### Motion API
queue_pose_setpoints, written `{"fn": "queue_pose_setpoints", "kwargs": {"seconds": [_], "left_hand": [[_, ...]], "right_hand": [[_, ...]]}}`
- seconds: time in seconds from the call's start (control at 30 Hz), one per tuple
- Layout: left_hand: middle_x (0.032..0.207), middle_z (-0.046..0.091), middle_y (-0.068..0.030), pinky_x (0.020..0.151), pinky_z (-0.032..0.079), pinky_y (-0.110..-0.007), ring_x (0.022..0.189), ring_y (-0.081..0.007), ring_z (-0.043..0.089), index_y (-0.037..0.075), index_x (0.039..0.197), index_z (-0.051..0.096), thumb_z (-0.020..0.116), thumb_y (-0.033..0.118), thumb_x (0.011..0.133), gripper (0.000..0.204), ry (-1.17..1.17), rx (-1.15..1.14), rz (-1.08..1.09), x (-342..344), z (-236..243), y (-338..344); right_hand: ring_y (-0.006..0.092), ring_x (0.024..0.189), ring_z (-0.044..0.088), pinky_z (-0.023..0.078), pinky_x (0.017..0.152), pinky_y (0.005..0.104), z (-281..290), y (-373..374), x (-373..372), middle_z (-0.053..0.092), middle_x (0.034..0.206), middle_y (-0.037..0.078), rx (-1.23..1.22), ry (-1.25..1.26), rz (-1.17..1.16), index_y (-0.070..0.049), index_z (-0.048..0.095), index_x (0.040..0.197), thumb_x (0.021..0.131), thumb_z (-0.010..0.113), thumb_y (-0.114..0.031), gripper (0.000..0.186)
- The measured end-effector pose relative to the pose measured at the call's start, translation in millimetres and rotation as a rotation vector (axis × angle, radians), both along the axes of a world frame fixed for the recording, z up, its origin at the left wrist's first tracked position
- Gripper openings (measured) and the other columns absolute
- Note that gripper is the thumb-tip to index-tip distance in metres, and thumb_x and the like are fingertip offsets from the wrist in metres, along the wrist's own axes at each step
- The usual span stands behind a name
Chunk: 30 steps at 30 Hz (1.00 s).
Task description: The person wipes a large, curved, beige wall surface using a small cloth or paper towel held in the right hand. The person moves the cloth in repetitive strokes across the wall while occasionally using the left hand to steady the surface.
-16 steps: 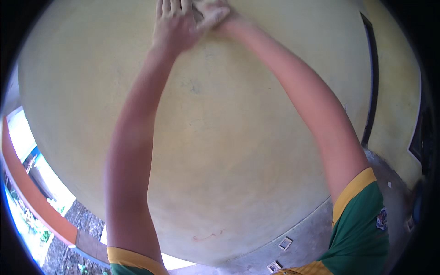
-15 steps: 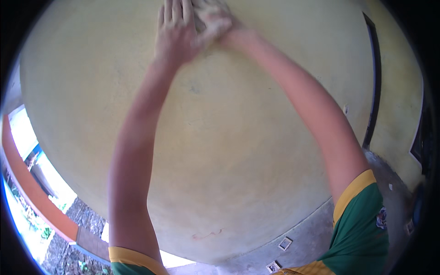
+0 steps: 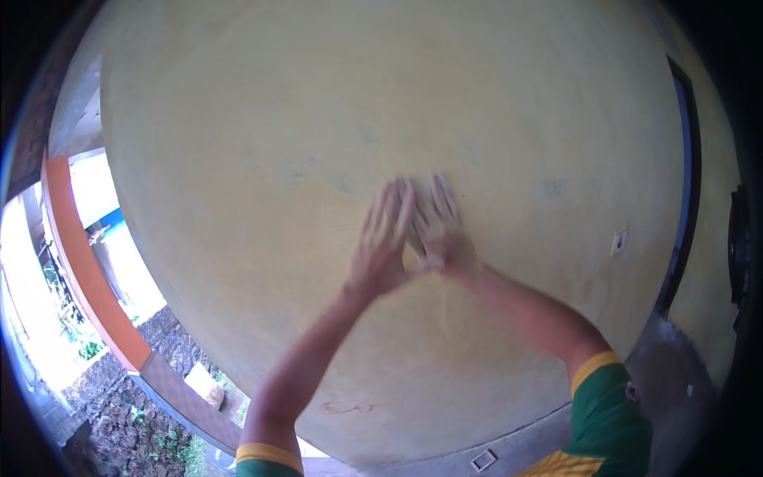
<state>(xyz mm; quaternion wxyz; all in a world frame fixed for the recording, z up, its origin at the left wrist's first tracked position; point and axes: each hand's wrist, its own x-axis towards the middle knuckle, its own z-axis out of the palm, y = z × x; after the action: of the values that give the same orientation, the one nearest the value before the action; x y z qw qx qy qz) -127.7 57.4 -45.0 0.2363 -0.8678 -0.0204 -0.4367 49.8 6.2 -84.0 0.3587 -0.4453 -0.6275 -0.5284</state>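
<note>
Both of my hands rest against a pale yellow wall (image 3: 262, 278), side by side near the middle of the view. My left hand (image 3: 383, 242) lies flat with its fingers stretched upward. My right hand (image 3: 443, 230) is slightly blurred, its fingers extended and spread on the wall. The thumbs come together below, leaving a small gap of wall between the hands. Neither hand shows anything held. Faint dark smudges mark the wall above and to the right of them.
A wall switch or socket (image 3: 619, 242) is at the right, before a dark door frame (image 3: 682, 191). An orange pillar (image 3: 94, 274) and a stone wall with plants (image 3: 135, 413) stand outside at the left. A small square frame-like object (image 3: 483, 460) lies on the grey floor (image 3: 524, 441).
Both hands have come down from the top edge of the view to its middle. The right hand has turned from lying across to pointing upward beside the left. The view has shifted too.
</note>
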Motion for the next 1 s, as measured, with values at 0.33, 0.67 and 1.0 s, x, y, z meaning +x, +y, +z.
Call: {"fn": "queue_pose_setpoints", "kwargs": {"seconds": [0.33, 0.67, 1.0], "left_hand": [[0.178, 0.012, -0.0227, 0.130, 0.009, -0.062, 0.165, -0.0428, 0.010, 0.010, 0.171, 0.023, 0.061, 0.057, 0.104, 0.090, -0.436, 0.169, 0.385, -61, 122, 57], [0.179, 0.002, -0.0233, 0.129, 0.003, -0.066, 0.165, -0.0455, -0.001, 0.011, 0.173, 0.015, 0.062, 0.057, 0.102, 0.097, -0.299, 0.007, 0.546, -151, -23, 87], [0.178, 0.001, -0.0255, 0.129, 0.000, -0.067, 0.164, -0.0473, -0.005, 0.010, 0.173, 0.013, 0.063, 0.059, 0.101, 0.100, -0.286, -0.027, 0.566, -153, -31, 79]], "right_hand": [[0.0465, 0.160, 0.024, 0.015, 0.131, 0.0591, 317, 35, -6, 0.031, 0.174, 0.015, 0.317, 0.085, -0.143, -0.020, 0.045, 0.163, 0.109, 0.045, -0.039, 0.057], [0.0613, 0.156, 0.020, 0.020, 0.127, 0.0701, -59, -28, 66, 0.032, 0.175, 0.013, -0.103, -0.086, -0.069, -0.021, 0.062, 0.152, 0.094, 0.070, -0.020, 0.059], [0.0498, 0.158, 0.027, 0.015, 0.128, 0.0691, 124, -21, 51, 0.037, 0.170, 0.019, 0.132, -0.094, -0.164, -0.015, 0.056, 0.155, 0.106, 0.056, -0.026, 0.051]]}}
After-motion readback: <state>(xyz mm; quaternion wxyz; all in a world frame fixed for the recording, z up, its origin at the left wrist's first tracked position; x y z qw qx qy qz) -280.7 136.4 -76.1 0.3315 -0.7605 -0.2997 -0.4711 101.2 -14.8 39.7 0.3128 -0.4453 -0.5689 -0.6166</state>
